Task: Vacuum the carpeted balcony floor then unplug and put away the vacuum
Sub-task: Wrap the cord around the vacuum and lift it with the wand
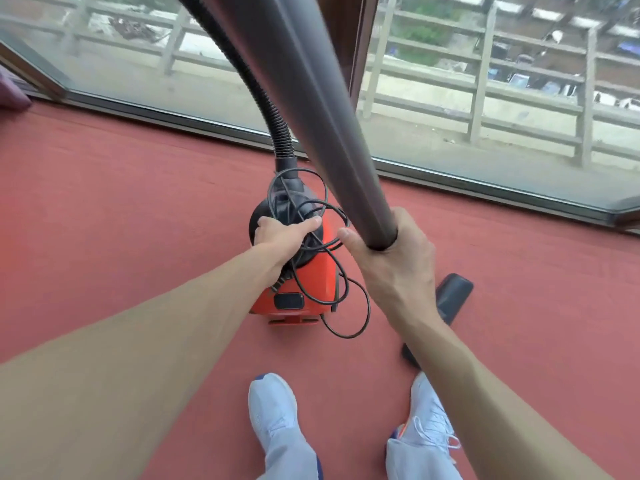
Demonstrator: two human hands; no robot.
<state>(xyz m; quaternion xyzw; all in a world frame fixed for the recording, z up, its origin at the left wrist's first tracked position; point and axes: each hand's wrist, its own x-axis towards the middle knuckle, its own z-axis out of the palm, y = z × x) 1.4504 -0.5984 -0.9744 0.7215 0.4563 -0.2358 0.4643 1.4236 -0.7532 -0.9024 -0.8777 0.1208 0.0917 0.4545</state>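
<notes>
Red carpet [121,209] covers the floor, w/ the window wall [485,98] running along its far edge, behind the vacuum. The vacuum [304,289] is the landmark: small orange canister standing on the carpet just ahead of the person's shoes [273,410], its long axis pointing away from the person toward the glass. The grey tube [322,109] rises steeply over the vacuum's right side, up and away from the person, low end held in the right hand [394,268], fingers wrapped closed round it. The ribbed hose [273,109] climbs from the vacuum's far end, left of the tube. The black floor nozzle [450,299] lies on the carpet to the vacuum's right, apart from it, partly hidden by the right forearm. The cord [332,271] sits in loose loops over the vacuum's top, some spilling down its near-right side; the plug appears to hang free by the left wrist, so prob. already unplugged. Left hand [280,237] is on the vacuum's top, fingers closed over the handle area + cord loops. Left hand is directly above the body, so a lift would go straight up; trailing loops could snag.
</notes>
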